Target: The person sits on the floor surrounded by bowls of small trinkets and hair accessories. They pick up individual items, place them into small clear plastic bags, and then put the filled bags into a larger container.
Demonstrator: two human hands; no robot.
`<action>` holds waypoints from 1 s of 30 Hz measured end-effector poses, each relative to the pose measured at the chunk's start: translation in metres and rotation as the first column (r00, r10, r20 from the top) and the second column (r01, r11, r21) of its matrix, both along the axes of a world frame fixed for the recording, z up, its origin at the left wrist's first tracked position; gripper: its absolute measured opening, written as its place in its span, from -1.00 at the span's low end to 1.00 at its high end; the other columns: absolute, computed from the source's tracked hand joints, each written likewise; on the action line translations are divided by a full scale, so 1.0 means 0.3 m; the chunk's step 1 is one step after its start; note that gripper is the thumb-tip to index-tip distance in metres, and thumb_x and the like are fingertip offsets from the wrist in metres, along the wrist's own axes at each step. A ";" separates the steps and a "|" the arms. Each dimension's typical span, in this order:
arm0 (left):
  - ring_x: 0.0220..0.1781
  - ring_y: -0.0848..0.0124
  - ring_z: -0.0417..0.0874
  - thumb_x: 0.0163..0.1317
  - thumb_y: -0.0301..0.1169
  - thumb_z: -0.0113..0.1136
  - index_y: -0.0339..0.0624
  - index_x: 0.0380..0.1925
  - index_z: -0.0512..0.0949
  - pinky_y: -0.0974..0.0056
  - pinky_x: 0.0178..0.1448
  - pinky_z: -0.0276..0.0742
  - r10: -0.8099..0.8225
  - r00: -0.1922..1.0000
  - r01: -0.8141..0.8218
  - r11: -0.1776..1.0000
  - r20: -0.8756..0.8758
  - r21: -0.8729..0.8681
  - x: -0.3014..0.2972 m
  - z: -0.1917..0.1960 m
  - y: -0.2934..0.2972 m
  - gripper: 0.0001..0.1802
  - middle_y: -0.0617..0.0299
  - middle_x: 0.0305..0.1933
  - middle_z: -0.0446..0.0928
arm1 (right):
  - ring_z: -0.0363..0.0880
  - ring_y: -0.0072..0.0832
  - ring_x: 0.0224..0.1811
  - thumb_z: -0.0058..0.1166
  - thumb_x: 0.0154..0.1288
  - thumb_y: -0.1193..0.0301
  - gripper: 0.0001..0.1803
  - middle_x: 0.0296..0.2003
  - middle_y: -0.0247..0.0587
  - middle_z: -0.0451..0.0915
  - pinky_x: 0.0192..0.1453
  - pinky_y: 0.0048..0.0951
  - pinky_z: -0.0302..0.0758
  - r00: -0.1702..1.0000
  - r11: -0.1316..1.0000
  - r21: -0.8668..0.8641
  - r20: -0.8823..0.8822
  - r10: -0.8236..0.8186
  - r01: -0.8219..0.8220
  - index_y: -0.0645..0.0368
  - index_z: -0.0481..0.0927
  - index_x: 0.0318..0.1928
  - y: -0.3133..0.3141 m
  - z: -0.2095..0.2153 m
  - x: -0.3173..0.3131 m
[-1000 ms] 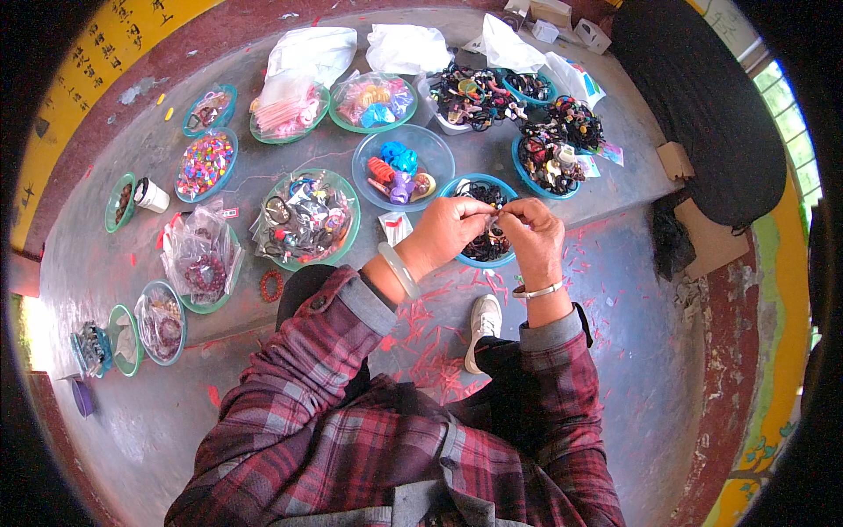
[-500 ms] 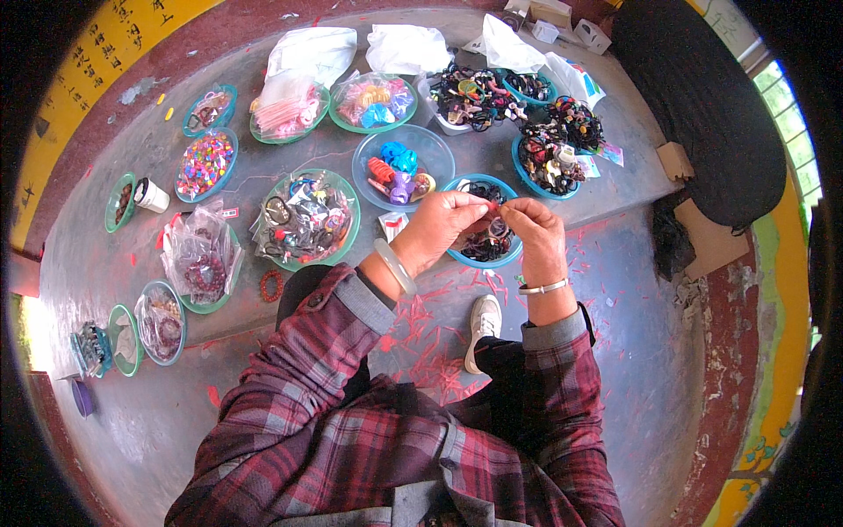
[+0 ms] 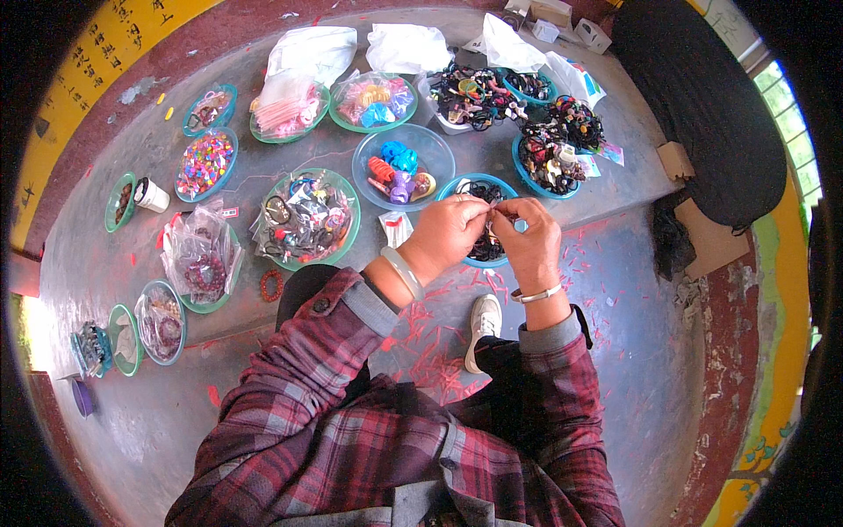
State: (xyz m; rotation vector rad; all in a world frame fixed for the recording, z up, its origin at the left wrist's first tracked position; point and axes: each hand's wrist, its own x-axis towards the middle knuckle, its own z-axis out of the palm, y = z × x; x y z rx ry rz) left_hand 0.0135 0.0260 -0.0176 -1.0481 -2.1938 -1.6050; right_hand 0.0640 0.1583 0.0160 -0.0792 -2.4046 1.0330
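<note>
Both hands have drawn a little closer together since half a second ago, and the red colour which showed between the fingertips then is now mostly hidden. Left hand [image 3: 439, 237] and right hand [image 3: 531, 241] meet at the fingertips, thumb and forefinger of each pinching a small thing [image 3: 493, 213]; what it is, I cannot tell. This thing is in front of the blue bowl [image 3: 486, 263], which stands at the front edge of the grey platform [image 3: 329, 145] and holds dark bands [image 3: 481, 247]. Around the left wrist is a pale bangle [image 3: 402, 273], around the right one a silver bracelet [image 3: 537, 294].

Just beside the left hand lies a white packet [image 3: 396, 227]. Behind the blue bowl is a clear bowl [image 3: 373, 145] with blue, red and purple pieces. Farther left, a green bowl [image 3: 354, 198] carries small wrapped items, and near the front edge lies a red beaded ring [image 3: 271, 285]. White bags [image 3: 312, 54] rest toward the back edge. Below the front edge, red scraps [image 3: 430, 351] are scattered on the floor [image 3: 628, 351], near a white shoe [image 3: 485, 321].
</note>
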 end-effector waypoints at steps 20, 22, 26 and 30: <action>-0.37 0.62 0.53 0.16 -0.41 0.08 -0.31 -0.27 0.56 0.45 -0.32 0.44 -0.217 0.846 0.135 0.971 0.487 0.198 -0.001 0.011 -0.004 -0.79 0.18 -0.41 0.60 | 0.37 -0.77 -0.56 0.10 0.03 0.51 -0.91 -0.58 -0.42 0.51 -0.52 -0.74 0.28 0.962 0.862 -0.506 0.228 0.151 -0.016 0.27 0.59 -0.42 0.062 0.013 0.005; -0.37 0.61 0.54 0.17 -0.40 0.08 -0.31 -0.27 0.56 0.44 -0.31 0.44 -0.198 0.858 0.123 0.975 0.475 0.184 0.000 0.007 0.000 -0.79 0.17 -0.40 0.60 | 0.39 -0.73 -0.54 0.11 0.02 0.50 -0.90 -0.55 -0.39 0.53 -0.49 -0.70 0.31 0.958 0.874 -0.486 0.254 0.132 0.008 0.29 0.60 -0.43 0.064 0.016 0.008; -0.36 0.44 0.60 0.15 -0.42 0.08 -0.31 -0.30 0.57 0.38 -0.28 0.47 -0.097 0.943 0.086 0.995 0.320 0.046 0.003 0.015 0.004 -0.80 0.09 -0.39 0.59 | 0.49 -0.55 -0.49 0.16 -0.03 0.48 -0.89 -0.50 -0.27 0.56 -0.41 -0.57 0.40 0.989 0.963 -0.270 0.135 0.059 -0.021 0.25 0.61 -0.43 0.056 -0.006 0.007; -0.30 0.22 0.62 0.12 -0.45 0.07 -0.32 -0.33 0.56 0.30 -0.24 0.50 -0.028 0.996 0.027 1.000 0.082 0.013 0.006 0.001 0.012 -0.82 0.00 -0.36 0.57 | 0.54 -0.33 -0.44 0.16 -0.08 0.47 -0.89 -0.47 -0.15 0.55 -0.35 -0.43 0.46 0.998 1.000 -0.006 0.064 0.014 -0.014 0.18 0.62 -0.44 0.022 0.021 0.011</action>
